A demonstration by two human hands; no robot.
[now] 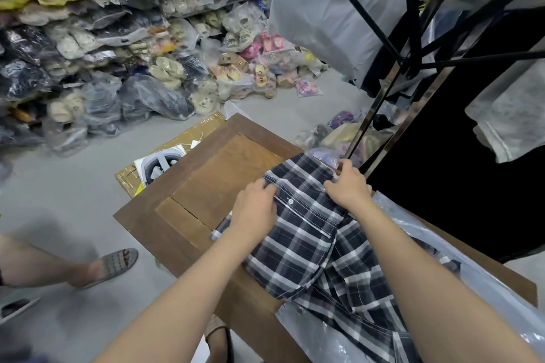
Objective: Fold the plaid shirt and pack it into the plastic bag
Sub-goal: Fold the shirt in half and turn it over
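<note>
Plaid shirt (298,244) runs near-to-far; left hand (256,206), right hand (349,186): each grip closed round its far end.

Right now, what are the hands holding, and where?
The plaid shirt: the left hand holds its buttoned edge, the right hand grips bunched cloth beside it.

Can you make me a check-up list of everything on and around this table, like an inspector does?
Surface: brown wooden table.
Job's things: plaid shirt lies crumpled and unfolded on the table, its near end on the plastic bag; not packed.
Clutter: printed box on the floor beside the table.
Hands: right hand grips the shirt's far edge; left hand lies on its button strip, grip unclear.
Cables: nothing seen.
Surroundings: bagged shoes in piles, metal rack, someone's sandalled foot.
</note>
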